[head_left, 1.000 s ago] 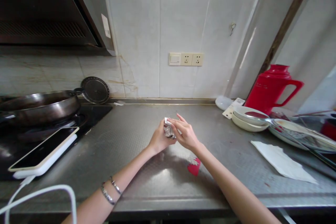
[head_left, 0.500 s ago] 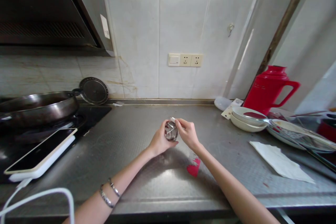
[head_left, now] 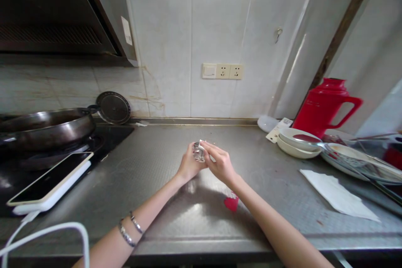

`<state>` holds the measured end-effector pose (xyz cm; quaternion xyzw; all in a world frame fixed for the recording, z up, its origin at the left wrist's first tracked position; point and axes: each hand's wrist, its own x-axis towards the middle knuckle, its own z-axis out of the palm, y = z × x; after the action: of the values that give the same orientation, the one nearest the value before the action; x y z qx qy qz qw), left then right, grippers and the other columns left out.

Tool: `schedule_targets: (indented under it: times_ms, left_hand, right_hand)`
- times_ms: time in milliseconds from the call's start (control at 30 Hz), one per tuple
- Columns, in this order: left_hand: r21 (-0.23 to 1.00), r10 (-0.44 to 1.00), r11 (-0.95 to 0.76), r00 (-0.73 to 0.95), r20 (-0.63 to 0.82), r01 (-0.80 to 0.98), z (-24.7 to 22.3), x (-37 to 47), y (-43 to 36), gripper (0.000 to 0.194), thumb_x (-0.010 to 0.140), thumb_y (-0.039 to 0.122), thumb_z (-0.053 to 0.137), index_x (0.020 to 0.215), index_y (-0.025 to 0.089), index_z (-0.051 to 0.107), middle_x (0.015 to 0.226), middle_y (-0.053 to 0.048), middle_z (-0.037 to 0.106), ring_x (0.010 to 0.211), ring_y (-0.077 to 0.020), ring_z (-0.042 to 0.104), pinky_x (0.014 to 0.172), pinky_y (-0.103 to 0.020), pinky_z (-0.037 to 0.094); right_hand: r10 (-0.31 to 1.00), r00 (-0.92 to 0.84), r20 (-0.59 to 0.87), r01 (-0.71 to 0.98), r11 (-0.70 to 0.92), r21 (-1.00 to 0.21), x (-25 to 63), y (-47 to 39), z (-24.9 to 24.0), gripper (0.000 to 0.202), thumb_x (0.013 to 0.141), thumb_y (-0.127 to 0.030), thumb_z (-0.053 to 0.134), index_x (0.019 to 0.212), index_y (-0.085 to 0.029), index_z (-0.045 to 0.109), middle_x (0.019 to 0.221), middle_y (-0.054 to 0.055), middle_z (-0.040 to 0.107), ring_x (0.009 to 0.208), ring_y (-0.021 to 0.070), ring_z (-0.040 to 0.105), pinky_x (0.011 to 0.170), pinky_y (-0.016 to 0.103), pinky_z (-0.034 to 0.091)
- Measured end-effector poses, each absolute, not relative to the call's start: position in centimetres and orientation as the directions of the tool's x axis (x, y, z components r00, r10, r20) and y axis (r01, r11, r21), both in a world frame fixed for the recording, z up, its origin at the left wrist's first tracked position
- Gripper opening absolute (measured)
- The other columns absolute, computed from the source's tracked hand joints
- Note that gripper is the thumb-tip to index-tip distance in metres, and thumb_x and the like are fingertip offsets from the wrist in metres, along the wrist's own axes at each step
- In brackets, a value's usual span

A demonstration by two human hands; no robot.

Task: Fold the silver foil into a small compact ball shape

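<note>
Left hand [head_left: 187, 165]: curled around clear glass [head_left: 197, 153]
Right hand [head_left: 221, 165]: pinching white scrap [head_left: 201, 144] against glass
Glass: above counter [head_left: 135, 184], between back and front edges
Red patch [head_left: 231, 204]: nearer counter's front edge

Big metal pan [head_left: 50, 127] sat on the stove [head_left: 112, 136], with a dark round disc [head_left: 113, 108] propped against the wall [head_left: 166, 42] beside it. A phone [head_left: 52, 178] lay on some white slab [head_left: 63, 189] with a white cable [head_left: 63, 226]. Over right, a red thermos [head_left: 323, 109] stood behind stacked white bowls [head_left: 298, 150], sockets [head_left: 222, 71] up on the wall.
</note>
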<state>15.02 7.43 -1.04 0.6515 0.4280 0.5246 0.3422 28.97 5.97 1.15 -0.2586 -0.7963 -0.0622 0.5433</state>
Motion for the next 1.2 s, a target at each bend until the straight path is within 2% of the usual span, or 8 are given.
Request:
schedule_targets:
  times_ms: [133, 400, 600, 700, 800, 933, 1033, 1200]
  left_hand:
    - [0.950, 0.950, -0.304, 0.097, 0.297, 0.070, -1.1, 14.8, 7.9, 0.066, 0.055, 0.032, 0.080, 0.110, 0.016, 0.048, 0.087, -0.005, 0.066, 0.067, -0.0162, 0.063, 0.043, -0.021, 0.048]
    - [0.966, 0.962, -0.255, 0.111, 0.248, 0.052, -0.8, 14.8, 7.5, 0.067, 0.054, 0.037, 0.081, 0.108, 0.017, 0.048, 0.090, -0.005, 0.066, 0.071, -0.0179, 0.064, 0.041, -0.021, 0.050]
    - [0.973, 0.969, -0.226, 0.109, 0.220, 0.052, 0.0, 15.1, 7.1, 0.067, 0.052, 0.031, 0.083, 0.106, 0.016, 0.047, 0.089, -0.005, 0.064, 0.070, -0.0171, 0.062, 0.039, -0.019, 0.047]
    - [0.970, 0.965, -0.237, 0.125, 0.230, 0.044, 0.2, 15.4, 6.7, 0.067, 0.050, 0.027, 0.083, 0.106, 0.016, 0.047, 0.086, -0.004, 0.064, 0.066, -0.0143, 0.060, 0.040, -0.019, 0.046]
    - [0.968, 0.963, -0.248, 0.115, 0.243, 0.028, 0.2, 15.5, 6.5, 0.067, 0.049, 0.025, 0.083, 0.106, 0.016, 0.049, 0.087, -0.003, 0.064, 0.066, -0.0133, 0.060, 0.043, -0.017, 0.046]
    - [0.975, 0.970, -0.221, 0.108, 0.218, 0.010, 0.3, 15.4, 6.6, 0.065, 0.049, 0.026, 0.082, 0.104, 0.016, 0.050, 0.086, -0.003, 0.064, 0.070, -0.0145, 0.061, 0.045, -0.017, 0.047]
    - [0.985, 0.981, -0.171, 0.092, 0.172, -0.018, 0.2, 15.2, 6.9, 0.065, 0.049, 0.029, 0.083, 0.104, 0.016, 0.049, 0.087, -0.003, 0.063, 0.071, -0.0156, 0.061, 0.042, -0.017, 0.046]
    - [0.988, 0.987, -0.148, 0.055, 0.150, -0.052, 0.1, 14.8, 7.3, 0.064, 0.049, 0.033, 0.084, 0.099, 0.017, 0.049, 0.087, -0.003, 0.063, 0.070, -0.0160, 0.061, 0.040, -0.019, 0.048]
  right_hand:
    - [0.300, -0.326, 0.897, 0.460, 0.879, -0.127, 28.6, 5.6, 1.3, 0.035, 0.091, -0.013, 0.045, 0.122, -0.017, 0.059, 0.117, 0.011, 0.067, 0.114, 0.0204, 0.060, 0.095, 0.034, 0.054]
    - [0.345, -0.305, 0.888, 0.419, 0.886, -0.200, 28.9, 5.2, 1.8, 0.027, 0.090, -0.017, 0.047, 0.108, -0.021, 0.066, 0.106, 0.006, 0.072, 0.102, 0.0193, 0.067, 0.098, 0.039, 0.053]
    - [0.471, 0.012, 0.882, 0.489, 0.767, -0.417, 29.1, 5.9, 2.0, 0.026, 0.093, -0.021, 0.044, 0.105, -0.021, 0.068, 0.100, 0.003, 0.074, 0.094, 0.0202, 0.070, 0.100, 0.044, 0.049]
    - [0.525, 0.042, 0.850, 0.512, 0.719, -0.469, 29.2, 6.6, 1.6, 0.026, 0.094, -0.024, 0.044, 0.104, -0.023, 0.068, 0.100, 0.003, 0.074, 0.102, 0.0234, 0.067, 0.098, 0.043, 0.050]
    - [0.524, -0.079, 0.848, 0.509, 0.752, -0.418, 29.2, 7.0, 0.9, 0.028, 0.093, -0.022, 0.044, 0.110, -0.026, 0.066, 0.107, 0.002, 0.072, 0.109, 0.0234, 0.063, 0.098, 0.042, 0.050]
    - [0.404, -0.203, 0.892, 0.476, 0.837, -0.270, 29.0, 6.8, 0.3, 0.034, 0.094, -0.016, 0.041, 0.120, -0.025, 0.060, 0.114, 0.005, 0.069, 0.107, 0.0197, 0.065, 0.104, 0.044, 0.045]
    - [0.319, -0.245, 0.915, 0.454, 0.872, -0.182, 28.8, 6.5, 0.3, 0.036, 0.093, -0.013, 0.042, 0.124, -0.023, 0.057, 0.115, 0.007, 0.068, 0.109, 0.0197, 0.064, 0.104, 0.045, 0.045]
    - [0.256, -0.319, 0.913, 0.395, 0.911, -0.117, 28.8, 5.9, 0.6, 0.037, 0.091, -0.010, 0.043, 0.124, -0.023, 0.056, 0.107, 0.007, 0.071, 0.106, 0.0193, 0.065, 0.104, 0.047, 0.046]
